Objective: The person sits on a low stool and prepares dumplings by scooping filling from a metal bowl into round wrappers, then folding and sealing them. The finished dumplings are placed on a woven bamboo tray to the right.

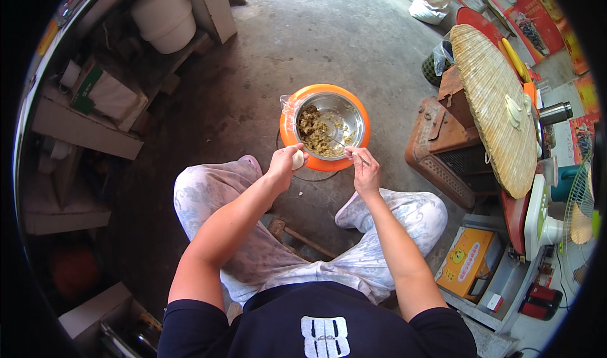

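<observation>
A steel bowl [353,111] rests on an orange round stool [287,137] between my knees. Chopped filling [314,129] is heaped on the left side of the bowl, with scraps spread over its bottom. In my left hand [283,166] is a small pale dough wrapper [298,159], held at the bowl's near left rim. My right hand [366,172] grips the handle of a thin metal spoon [364,160]; its far end reaches into the bowl by the filling. Clear plastic film [285,103] clings to the stool's left edge.
To the right, a round tray of woven stalks [488,107] carries several folded dumplings [513,111] above a rusty metal stove [441,149]. A fan [576,225] and an orange box [467,261] are at lower right. Shelves with a white bucket [165,16] line the left. A wooden-handled hammer [303,239] lies below me.
</observation>
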Demonstrator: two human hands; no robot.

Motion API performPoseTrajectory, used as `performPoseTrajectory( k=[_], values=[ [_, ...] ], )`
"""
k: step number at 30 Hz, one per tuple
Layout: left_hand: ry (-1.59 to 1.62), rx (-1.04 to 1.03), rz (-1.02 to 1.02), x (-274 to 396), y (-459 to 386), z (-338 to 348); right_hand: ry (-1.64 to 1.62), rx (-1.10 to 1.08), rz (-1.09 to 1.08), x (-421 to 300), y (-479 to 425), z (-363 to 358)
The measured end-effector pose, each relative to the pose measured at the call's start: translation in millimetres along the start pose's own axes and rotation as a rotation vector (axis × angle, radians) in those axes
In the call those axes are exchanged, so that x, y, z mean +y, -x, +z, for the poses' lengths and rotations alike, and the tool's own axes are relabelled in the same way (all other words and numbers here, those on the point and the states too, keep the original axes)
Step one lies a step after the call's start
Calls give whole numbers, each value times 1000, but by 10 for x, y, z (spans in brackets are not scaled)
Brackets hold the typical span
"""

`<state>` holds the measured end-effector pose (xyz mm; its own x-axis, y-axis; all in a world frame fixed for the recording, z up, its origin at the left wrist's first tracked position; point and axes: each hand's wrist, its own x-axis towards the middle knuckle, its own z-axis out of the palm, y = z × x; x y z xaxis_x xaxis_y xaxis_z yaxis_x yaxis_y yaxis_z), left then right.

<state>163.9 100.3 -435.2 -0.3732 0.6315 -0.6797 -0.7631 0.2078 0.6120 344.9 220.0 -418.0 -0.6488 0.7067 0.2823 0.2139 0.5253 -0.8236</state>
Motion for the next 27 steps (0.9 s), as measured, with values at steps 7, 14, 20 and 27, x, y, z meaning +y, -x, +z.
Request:
performPoseTrajectory(
  k=[7,14,20,27],
  values=[
    [9,-7,-2,-12,-14,-26,-73,-27,42,-103,69,110],
    [1,-4,-34,32,13,25,88,-38,-76,-255,132,103],
    [51,1,-41,-6,-5,-18,-68,-6,62,-359,146,140],
    [25,-12,-31,17,14,-5,-557,243,534,118,122,123]
  ],
)
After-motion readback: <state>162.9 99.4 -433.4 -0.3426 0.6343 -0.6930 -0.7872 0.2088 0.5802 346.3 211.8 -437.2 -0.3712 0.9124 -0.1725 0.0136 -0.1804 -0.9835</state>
